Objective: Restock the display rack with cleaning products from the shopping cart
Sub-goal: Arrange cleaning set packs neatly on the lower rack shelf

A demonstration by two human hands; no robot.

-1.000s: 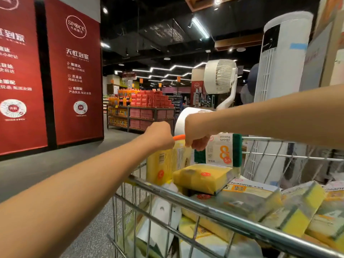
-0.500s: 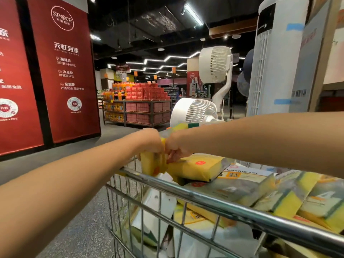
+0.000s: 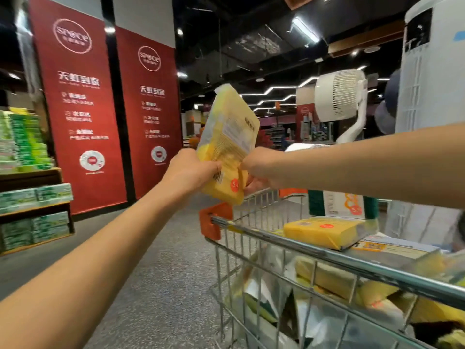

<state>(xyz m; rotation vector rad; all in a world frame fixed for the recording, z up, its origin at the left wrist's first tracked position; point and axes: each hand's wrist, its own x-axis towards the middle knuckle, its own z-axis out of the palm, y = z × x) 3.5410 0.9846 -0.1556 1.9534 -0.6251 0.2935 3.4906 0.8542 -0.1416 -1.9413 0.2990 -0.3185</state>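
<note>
The yellow sponge pack (image 3: 227,144), which half a second ago sat low among the goods at the far corner of the shopping cart (image 3: 327,255), is now lifted clear of the basket and held upright in the air above the cart's far left corner, beside its orange corner guard (image 3: 214,220). The left hand (image 3: 191,172) grips the pack's lower left edge, fingers curled round it, and the right hand (image 3: 261,170) pinches its lower right edge. The view has also swung left, bringing into sight a shelf of green boxes (image 3: 27,152) at the left. So the pick seems done; carrying it to the display rack looks to be next, though which rack is meant cannot be told. More yellow packs (image 3: 324,231) remain in the cart.
</note>
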